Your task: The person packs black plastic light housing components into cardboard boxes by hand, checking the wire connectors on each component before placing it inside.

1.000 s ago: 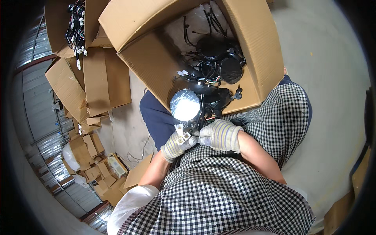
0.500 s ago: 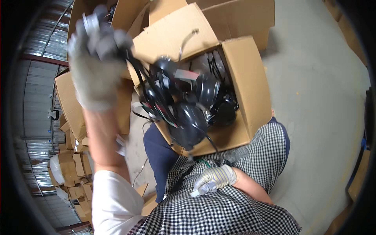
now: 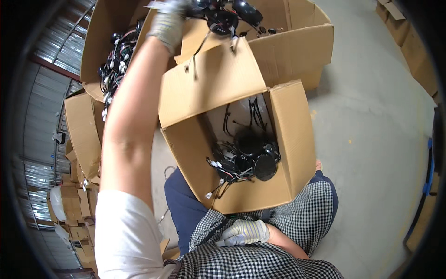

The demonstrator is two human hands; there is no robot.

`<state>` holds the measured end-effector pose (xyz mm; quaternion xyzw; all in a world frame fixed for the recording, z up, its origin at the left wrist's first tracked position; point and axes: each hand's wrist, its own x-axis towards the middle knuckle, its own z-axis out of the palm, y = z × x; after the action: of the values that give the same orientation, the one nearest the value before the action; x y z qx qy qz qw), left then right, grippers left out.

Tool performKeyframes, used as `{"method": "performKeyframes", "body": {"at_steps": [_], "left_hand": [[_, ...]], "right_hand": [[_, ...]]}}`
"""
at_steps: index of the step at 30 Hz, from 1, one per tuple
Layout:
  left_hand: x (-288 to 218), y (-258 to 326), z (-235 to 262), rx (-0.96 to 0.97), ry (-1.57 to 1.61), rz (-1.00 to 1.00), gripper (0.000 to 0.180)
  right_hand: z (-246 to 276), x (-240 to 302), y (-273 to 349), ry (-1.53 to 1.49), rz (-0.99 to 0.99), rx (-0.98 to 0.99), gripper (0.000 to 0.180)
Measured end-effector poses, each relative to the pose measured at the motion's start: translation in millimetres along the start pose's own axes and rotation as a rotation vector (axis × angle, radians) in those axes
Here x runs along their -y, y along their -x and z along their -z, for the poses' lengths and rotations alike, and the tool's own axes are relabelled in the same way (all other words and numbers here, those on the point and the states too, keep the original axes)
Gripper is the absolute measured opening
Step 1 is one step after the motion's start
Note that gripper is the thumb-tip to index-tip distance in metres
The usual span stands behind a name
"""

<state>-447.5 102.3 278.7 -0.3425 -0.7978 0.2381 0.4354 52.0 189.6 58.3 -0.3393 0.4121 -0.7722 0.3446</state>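
Brown and open, a cardboard box (image 3: 293, 135) stood beyond the right hand (image 3: 244, 231), which rested against the checked apron (image 3: 251, 262); the left hand (image 3: 168, 24), well apart, was blurred beside black wired parts (image 3: 222, 22); neither's grip could be told.

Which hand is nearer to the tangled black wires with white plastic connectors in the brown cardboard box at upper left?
Left. The left hand is up and right of the wires in the picture; the right hand is far below them, by the checked apron.
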Motion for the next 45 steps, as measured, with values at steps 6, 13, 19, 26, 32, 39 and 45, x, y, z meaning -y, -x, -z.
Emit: {"method": "performKeyframes", "body": {"at_steps": [6, 13, 19, 26, 32, 39, 45], "left_hand": [[-126, 82, -39, 0.382, 1.401, 0.376, 0.026], [-169, 159, 92, -0.268, 1.657, 0.449, 0.040], [-277, 381, 117, 0.440, 1.661, 1.198, 0.020], [-363, 451, 71, 0.603, 1.609, 2.327, 0.046], [-349, 426, 56, 0.410, 1.781, 2.303, 0.014], [-310, 425, 159, 0.639, 1.336, 1.065, 0.019], [-274, 420, 238, 0.351, 1.380, 0.426, 0.025]], "right_hand": [[6, 6, -8, 0.227, -0.046, 0.153, 0.032], [3, -10, -8, 0.236, -0.186, 0.082, 0.024], [-3, -33, -6, 0.271, -0.158, 0.055, 0.021], [6, -36, -14, 0.261, -0.313, 0.074, 0.022], [9, -25, -26, 0.287, -0.338, 0.054, 0.029], [5, -45, -11, 0.465, -0.130, -0.070, 0.025], [-7, -40, 11, 0.338, -0.267, -0.548, 0.032]]}}
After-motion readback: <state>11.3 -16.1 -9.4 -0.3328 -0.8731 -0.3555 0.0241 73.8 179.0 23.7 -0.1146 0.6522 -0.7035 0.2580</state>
